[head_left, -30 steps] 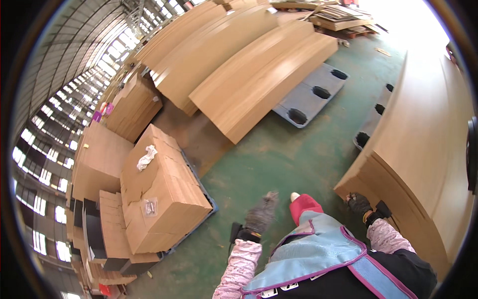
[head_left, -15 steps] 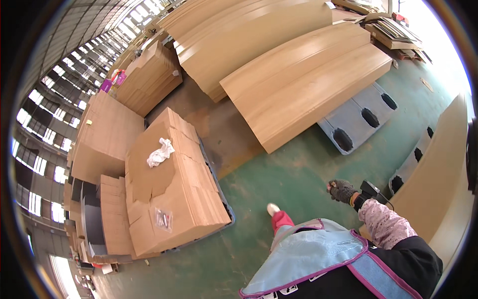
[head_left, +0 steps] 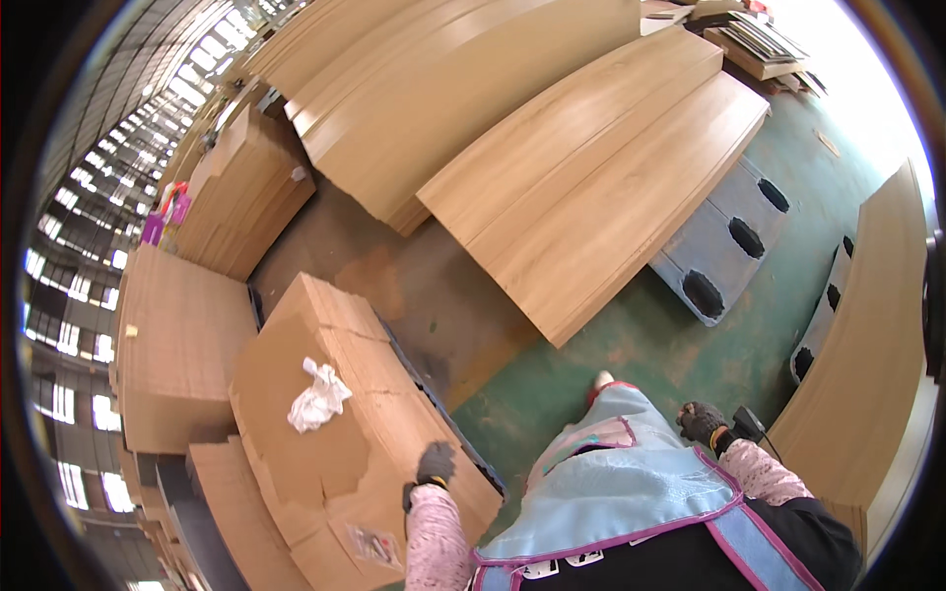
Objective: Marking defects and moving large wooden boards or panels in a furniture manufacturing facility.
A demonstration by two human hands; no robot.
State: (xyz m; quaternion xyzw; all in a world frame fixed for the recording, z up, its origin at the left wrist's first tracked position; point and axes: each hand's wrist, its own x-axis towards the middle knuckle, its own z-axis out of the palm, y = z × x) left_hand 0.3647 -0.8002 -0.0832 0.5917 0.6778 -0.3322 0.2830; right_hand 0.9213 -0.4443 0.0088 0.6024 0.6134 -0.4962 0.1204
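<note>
My left hand (head_left: 436, 463), in a dark grey glove, is over the near edge of a stack of flat cardboard (head_left: 379, 414). Its fingers look curled in, and no object shows in them. On that stack lie a crumpled white cloth (head_left: 318, 396) and a clear plastic bag (head_left: 372, 545) with small items inside. My right hand (head_left: 702, 424) hangs out to the right, fingers curled and bare at the tips, with nothing visible in it. A black device (head_left: 749, 424) with a cable is at my right wrist. Nearest to that hand is a tall wood-coloured panel stack (head_left: 838, 394).
Ahead, long wood-grain panels (head_left: 591, 187) overhang a grey plastic pallet (head_left: 724, 246). Behind them rises a larger panel stack (head_left: 463, 108). More cardboard (head_left: 182, 340) and board stacks (head_left: 236, 187) line the left. Green floor (head_left: 532, 394) runs between the stacks.
My left hand and forearm have come into view over the cardboard stack. The view has shifted, and the stack with the cloth now appears lower. My right hand remains out to the right.
</note>
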